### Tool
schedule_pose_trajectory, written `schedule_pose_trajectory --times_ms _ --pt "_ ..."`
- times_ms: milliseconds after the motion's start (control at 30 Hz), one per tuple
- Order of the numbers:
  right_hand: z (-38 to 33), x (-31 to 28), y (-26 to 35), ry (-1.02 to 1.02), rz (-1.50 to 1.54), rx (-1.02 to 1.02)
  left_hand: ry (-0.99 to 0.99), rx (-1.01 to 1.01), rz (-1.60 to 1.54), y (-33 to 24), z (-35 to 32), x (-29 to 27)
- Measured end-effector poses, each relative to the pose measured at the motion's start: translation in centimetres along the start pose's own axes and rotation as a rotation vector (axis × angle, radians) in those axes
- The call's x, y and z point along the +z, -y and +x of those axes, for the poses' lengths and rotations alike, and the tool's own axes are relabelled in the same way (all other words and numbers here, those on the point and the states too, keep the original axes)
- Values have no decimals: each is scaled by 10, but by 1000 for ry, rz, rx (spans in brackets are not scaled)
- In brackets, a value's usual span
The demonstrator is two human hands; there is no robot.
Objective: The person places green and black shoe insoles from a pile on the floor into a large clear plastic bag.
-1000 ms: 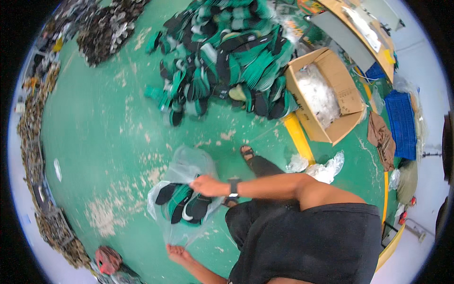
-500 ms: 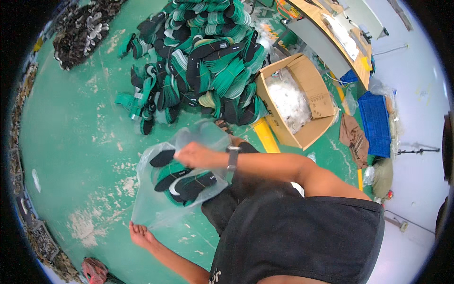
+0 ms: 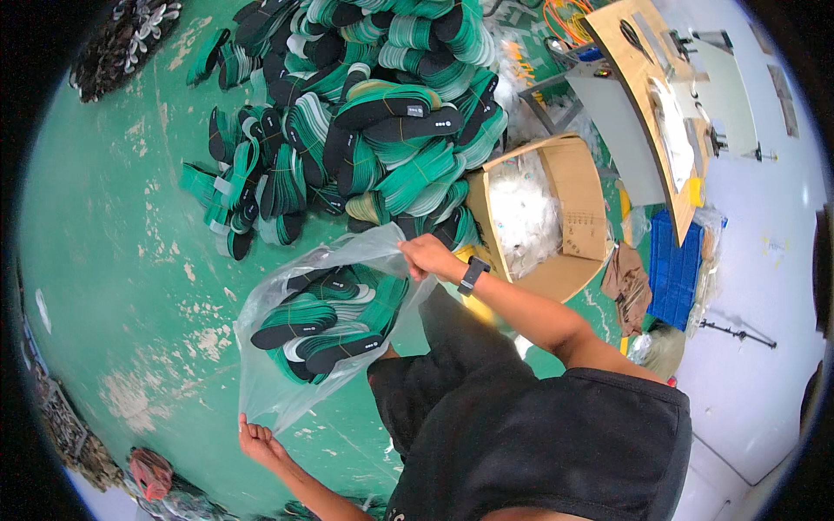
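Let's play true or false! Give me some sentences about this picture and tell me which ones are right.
1. The right hand holds the plastic bag. True.
2. The left hand is empty. False: it also holds the plastic bag.
3. Insoles lie inside the plastic bag. True.
4. The box is shut. False: it is open.
5. A big insole pile sits on the floor. True.
6. The floor is red. False: it is green.

Bundled insoles (image 3: 300, 319) are contained within a plastic bag (image 3: 268, 392), stretched between left hand (image 3: 261, 441) and right hand (image 3: 427, 258). Beyond it, an insole pile (image 3: 373, 130) is flanked at right by a carton (image 3: 584, 204); a table (image 3: 641, 80) is placed farther right.
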State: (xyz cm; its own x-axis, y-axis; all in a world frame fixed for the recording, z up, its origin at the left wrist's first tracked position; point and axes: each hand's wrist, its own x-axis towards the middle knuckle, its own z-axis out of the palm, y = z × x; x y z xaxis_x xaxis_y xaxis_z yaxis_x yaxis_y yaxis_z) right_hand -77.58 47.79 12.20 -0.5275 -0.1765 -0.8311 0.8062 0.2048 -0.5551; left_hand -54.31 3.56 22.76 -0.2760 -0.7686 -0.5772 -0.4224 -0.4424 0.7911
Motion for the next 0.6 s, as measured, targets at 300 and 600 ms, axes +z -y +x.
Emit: schedule_pose_trajectory --times_ms 300,600 --pt "131 -80 50 -368 -786 -910 19 -44 92 4 8 10" --pt "376 -183 184 -352 -1436 -228 192 166 353 14 21 17"
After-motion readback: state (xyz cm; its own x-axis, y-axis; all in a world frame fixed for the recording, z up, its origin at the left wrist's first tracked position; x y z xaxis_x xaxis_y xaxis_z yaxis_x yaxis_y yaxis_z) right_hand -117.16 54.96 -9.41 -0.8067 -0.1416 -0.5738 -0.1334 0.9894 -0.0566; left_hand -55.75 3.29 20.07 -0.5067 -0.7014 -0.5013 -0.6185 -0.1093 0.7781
